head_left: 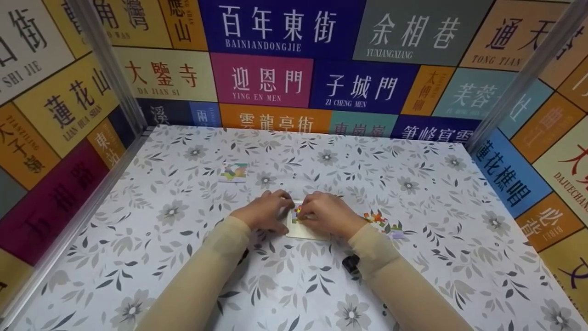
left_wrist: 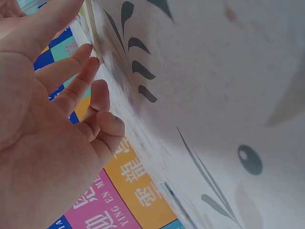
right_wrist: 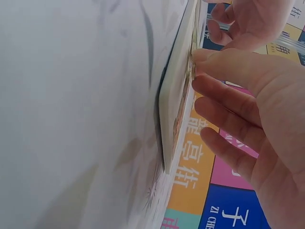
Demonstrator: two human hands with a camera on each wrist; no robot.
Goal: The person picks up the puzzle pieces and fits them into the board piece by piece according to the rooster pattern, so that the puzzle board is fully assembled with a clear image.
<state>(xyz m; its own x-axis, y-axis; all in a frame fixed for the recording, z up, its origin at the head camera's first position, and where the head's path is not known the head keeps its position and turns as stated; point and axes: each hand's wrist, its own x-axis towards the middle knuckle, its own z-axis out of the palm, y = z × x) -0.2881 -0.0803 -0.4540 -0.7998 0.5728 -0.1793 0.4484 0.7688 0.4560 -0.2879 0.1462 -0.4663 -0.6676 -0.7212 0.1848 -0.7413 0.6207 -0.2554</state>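
A small pale puzzle board (head_left: 308, 233) lies on the table between both hands, with colourful jigsaw pieces (head_left: 296, 214) at its upper left part. My left hand (head_left: 266, 211) holds the board's left side, thumb at the near part and fingertips at the far corner. In the left wrist view its fingertips touch the board's edge (left_wrist: 93, 28). My right hand (head_left: 328, 214) reaches over the board and pinches a small jigsaw piece against it. The right wrist view has thumb and index fingertips together at the board's face, mostly hiding that piece.
Loose jigsaw pieces (head_left: 376, 218) lie in a small pile right of the right hand. Farther back on the left lies a small colourful picture card (head_left: 234, 173). The table (head_left: 206, 276) has a floral cover, with sign-printed walls (head_left: 262, 80) behind and at both sides.
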